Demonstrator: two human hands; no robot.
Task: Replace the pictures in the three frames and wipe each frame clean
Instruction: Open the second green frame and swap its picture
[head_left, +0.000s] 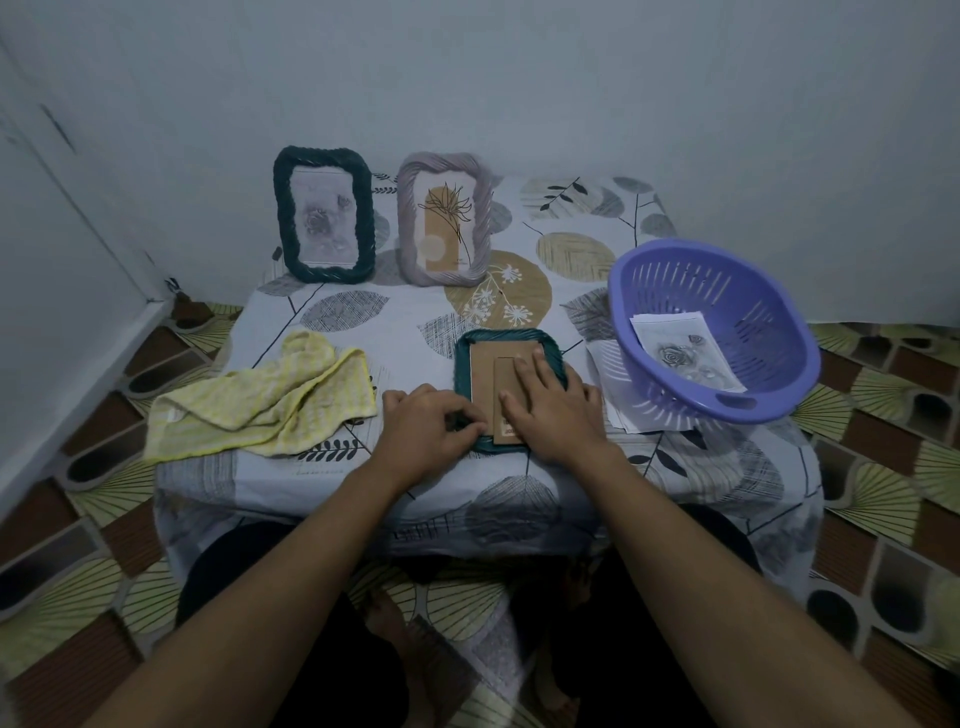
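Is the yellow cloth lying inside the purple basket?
No, the yellow cloth lies on the table, apart from the purple basket, which holds a printed picture.

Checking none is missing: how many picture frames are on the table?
3. A dark green frame stands back left, a lilac frame stands beside it, and a teal frame lies face down in front, under the left hand and right hand. None seems hidden.

A home; low table (395, 499) under leaf-print cloth; patterned floor mat (883, 519).
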